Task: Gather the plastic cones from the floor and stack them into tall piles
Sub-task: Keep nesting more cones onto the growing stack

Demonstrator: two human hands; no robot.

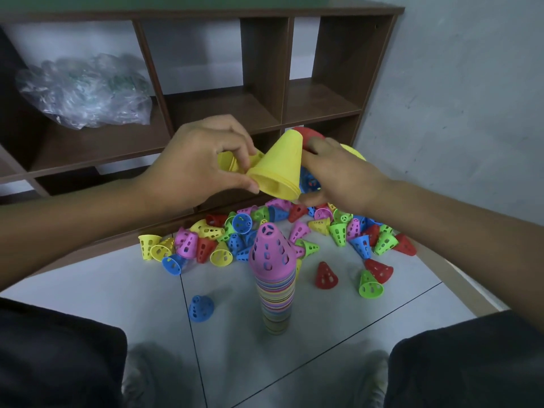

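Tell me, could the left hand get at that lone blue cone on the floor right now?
Probably not at once: the left hand is busy pinching yellow cones with the right hand. Once freed, nothing blocks the blue cone; bare floor surrounds it.

Loose cones [273, 231] behind stack [275, 290], before shelf [265, 98]

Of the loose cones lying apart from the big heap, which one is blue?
The blue cone left of the tall stack, alone on the floor nearest the person. The other strays, a red cone and a green cone, lie right of the stack.
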